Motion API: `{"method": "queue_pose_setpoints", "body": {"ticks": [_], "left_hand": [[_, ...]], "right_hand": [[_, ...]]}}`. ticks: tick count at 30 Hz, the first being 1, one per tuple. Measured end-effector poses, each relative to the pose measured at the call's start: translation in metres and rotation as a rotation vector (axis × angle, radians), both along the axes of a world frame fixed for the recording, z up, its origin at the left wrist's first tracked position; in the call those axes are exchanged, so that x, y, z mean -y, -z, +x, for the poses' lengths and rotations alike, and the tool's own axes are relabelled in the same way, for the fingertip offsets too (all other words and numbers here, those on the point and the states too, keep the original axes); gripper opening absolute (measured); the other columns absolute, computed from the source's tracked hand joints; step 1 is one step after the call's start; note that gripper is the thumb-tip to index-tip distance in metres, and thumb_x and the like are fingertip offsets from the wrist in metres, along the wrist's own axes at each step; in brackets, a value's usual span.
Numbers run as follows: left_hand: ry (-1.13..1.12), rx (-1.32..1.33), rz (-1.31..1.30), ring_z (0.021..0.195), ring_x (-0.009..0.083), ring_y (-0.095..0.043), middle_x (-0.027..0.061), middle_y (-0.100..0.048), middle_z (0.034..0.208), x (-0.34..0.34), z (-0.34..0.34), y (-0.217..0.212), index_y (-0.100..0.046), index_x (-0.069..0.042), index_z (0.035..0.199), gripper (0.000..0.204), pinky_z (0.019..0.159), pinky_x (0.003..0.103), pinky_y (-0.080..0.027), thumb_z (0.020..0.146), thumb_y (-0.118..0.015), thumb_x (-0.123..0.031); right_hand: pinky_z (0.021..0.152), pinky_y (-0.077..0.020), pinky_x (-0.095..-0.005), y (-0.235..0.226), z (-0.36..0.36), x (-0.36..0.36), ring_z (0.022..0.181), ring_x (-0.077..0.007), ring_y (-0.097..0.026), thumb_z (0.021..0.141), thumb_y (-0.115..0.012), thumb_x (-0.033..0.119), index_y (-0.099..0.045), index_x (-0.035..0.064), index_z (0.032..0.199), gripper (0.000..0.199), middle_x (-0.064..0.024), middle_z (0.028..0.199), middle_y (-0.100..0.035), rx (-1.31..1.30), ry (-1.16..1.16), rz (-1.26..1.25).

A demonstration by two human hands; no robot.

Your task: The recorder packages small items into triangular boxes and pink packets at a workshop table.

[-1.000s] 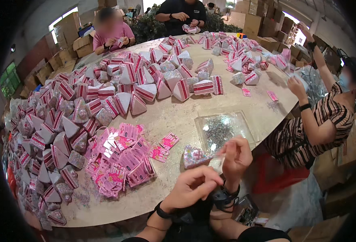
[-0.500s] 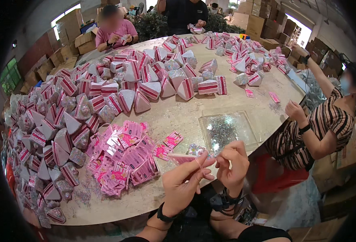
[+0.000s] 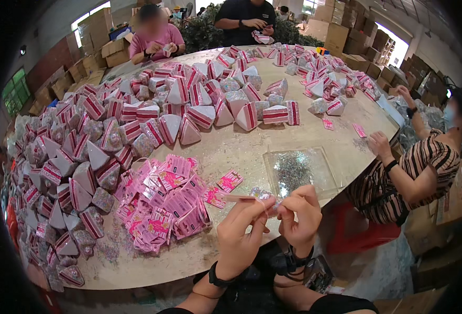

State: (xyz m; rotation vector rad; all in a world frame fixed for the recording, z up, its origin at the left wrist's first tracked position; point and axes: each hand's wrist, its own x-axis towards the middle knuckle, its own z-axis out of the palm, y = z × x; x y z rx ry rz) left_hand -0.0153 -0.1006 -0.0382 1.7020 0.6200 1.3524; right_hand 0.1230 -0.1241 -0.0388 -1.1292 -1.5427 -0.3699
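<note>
My left hand [image 3: 243, 226] pinches a thin pink card [image 3: 238, 198], which is seen nearly edge-on and sticks out to the left of the fingers. Just beyond the fingertips shows a small glittery piece [image 3: 261, 193], partly covered by my hands. With thumb and forefinger pressed together, my right hand [image 3: 300, 215] meets the left one's fingertips; what lies in its pinch is too small to make out. Both hands are raised over the table's near edge. A pile of pink printed cards [image 3: 165, 201] lies left of them, with two loose cards [image 3: 230, 180] between.
Cake-slice-shaped ornaments [image 3: 131, 125] in pink and white heap over the left and far table [image 3: 231, 149]. A clear shallow tray [image 3: 296, 170] holds silvery bits. One person [image 3: 404, 167] sits at right, two others opposite. A red stool [image 3: 346, 225] stands below the table's right edge.
My hands stay together at nearly the same spot, and the pink card has turned more edge-on. The person at the far side has brought both hands together; the right-hand person's raised arm is lower.
</note>
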Motion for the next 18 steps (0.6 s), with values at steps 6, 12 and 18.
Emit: {"method": "queue_pose_setpoints", "body": {"ticks": [6, 12, 18], "left_hand": [[-0.025, 0.012, -0.009, 0.081, 0.0144, -0.063, 0.0086, -0.058, 0.098, -0.004, 0.002, -0.004, -0.063, 0.002, 0.105, 0.020, 0.060, 0.024, -0.057, 0.087, -0.059, 0.009], [0.264, 0.179, -0.460, 0.077, 0.0067, -0.062, 0.0050, -0.061, 0.091, -0.004, -0.010, -0.005, -0.062, 0.001, 0.094, 0.013, 0.068, 0.020, -0.051, 0.082, -0.067, 0.004], [0.176, 0.214, -0.300, 0.078, 0.0074, -0.058, 0.0049, -0.059, 0.092, -0.008, -0.007, -0.001, -0.063, 0.001, 0.095, 0.013, 0.067, 0.020, -0.048, 0.083, -0.067, 0.003]], "right_hand": [[0.059, -0.0409, -0.0343, 0.005, -0.004, -0.007, 0.069, -0.0256, -0.051, 0.076, -0.071, 0.003, -0.061, 0.0045, 0.085, 0.014, -0.0069, 0.071, -0.056, -0.027, -0.018, 0.016], [0.057, -0.0418, -0.0314, 0.011, -0.012, -0.013, 0.066, -0.0237, -0.051, 0.068, -0.067, -0.004, -0.060, 0.0045, 0.083, 0.019, -0.0063, 0.070, -0.057, -0.139, -0.139, 0.086], [0.055, -0.0417, -0.0304, 0.008, -0.017, -0.015, 0.066, -0.0231, -0.051, 0.069, -0.065, -0.005, -0.059, 0.0047, 0.082, 0.018, -0.0054, 0.067, -0.058, -0.173, -0.169, 0.075]]}}
